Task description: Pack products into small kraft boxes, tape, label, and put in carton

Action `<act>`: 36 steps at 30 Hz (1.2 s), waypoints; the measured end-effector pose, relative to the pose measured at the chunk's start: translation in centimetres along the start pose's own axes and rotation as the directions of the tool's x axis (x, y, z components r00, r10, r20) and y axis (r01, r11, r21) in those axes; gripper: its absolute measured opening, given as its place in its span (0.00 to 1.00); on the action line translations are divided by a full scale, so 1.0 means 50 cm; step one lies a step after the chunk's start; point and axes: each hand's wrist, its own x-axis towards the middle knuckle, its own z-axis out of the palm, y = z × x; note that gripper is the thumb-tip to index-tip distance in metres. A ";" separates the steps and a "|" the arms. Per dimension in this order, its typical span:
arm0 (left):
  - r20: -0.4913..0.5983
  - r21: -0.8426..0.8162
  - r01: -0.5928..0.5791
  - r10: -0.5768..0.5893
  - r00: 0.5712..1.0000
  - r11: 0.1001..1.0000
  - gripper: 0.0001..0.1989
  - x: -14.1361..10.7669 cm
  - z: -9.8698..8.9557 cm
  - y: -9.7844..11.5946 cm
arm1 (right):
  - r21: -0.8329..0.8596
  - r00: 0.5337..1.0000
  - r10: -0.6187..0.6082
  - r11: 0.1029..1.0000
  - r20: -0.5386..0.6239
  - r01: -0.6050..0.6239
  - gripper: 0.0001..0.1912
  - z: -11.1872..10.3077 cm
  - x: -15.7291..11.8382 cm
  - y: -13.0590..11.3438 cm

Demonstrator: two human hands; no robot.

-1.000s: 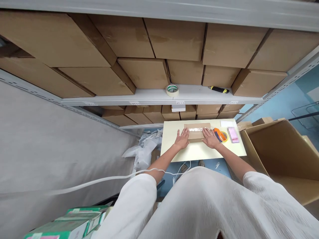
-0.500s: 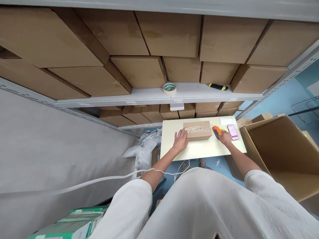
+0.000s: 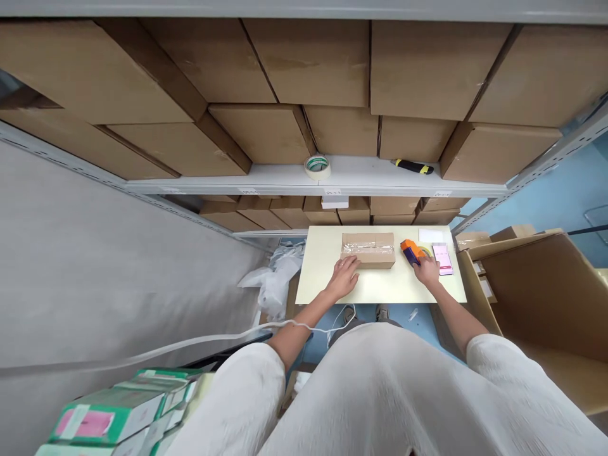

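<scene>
A small brown carton (image 3: pixel 368 248) with clear tape along its top lies on the pale yellow board (image 3: pixel 380 292). My left hand (image 3: pixel 345 276) rests at the carton's front left corner, fingers spread and touching its side. To the right of the carton, my right hand (image 3: pixel 427 269) is closed on an orange and blue tape dispenser (image 3: pixel 412 251), which sits apart from the carton. Beside that hand lies a phone (image 3: pixel 443 258) with a pink screen, and a white sheet (image 3: pixel 431 235) is behind it.
Shelves of brown boxes (image 3: pixel 342 133) stand ahead, with a tape roll (image 3: pixel 317 166) and a cutter (image 3: pixel 413 166) on the ledge. A large open carton (image 3: pixel 536 297) is at the right. A white cable (image 3: pixel 209 339) crosses my left arm. Green and white boxes (image 3: pixel 102 421) sit lower left.
My left hand has slid from the carton's top left to its front side. The dispenser in my right hand has turned slightly. The view has shifted a little.
</scene>
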 end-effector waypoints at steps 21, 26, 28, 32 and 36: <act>-0.170 -0.130 -0.128 0.105 0.980 0.983 0.26 0.069 0.013 0.056 | -0.251 0.666 -0.603 0.794 -0.439 0.554 0.20 -0.523 0.267 -0.320; -0.141 -0.136 -0.167 0.148 0.979 0.977 0.25 0.069 -0.001 0.034 | -0.223 0.690 -0.566 0.820 -0.452 0.527 0.21 -0.512 0.308 -0.343; -0.124 -0.145 -0.191 0.174 0.977 0.971 0.26 0.076 -0.004 0.028 | -0.198 0.678 -0.546 0.829 -0.492 0.524 0.22 -0.508 0.305 -0.340; -0.100 -0.160 -0.271 0.258 0.961 0.949 0.26 0.110 -0.003 0.033 | -0.151 0.617 -0.519 0.823 -0.592 0.547 0.23 -0.490 0.256 -0.283; -0.075 -0.180 -0.364 0.356 0.931 0.914 0.25 0.155 0.005 0.070 | -0.091 0.634 -0.498 0.823 -0.592 0.561 0.17 -0.436 0.179 -0.157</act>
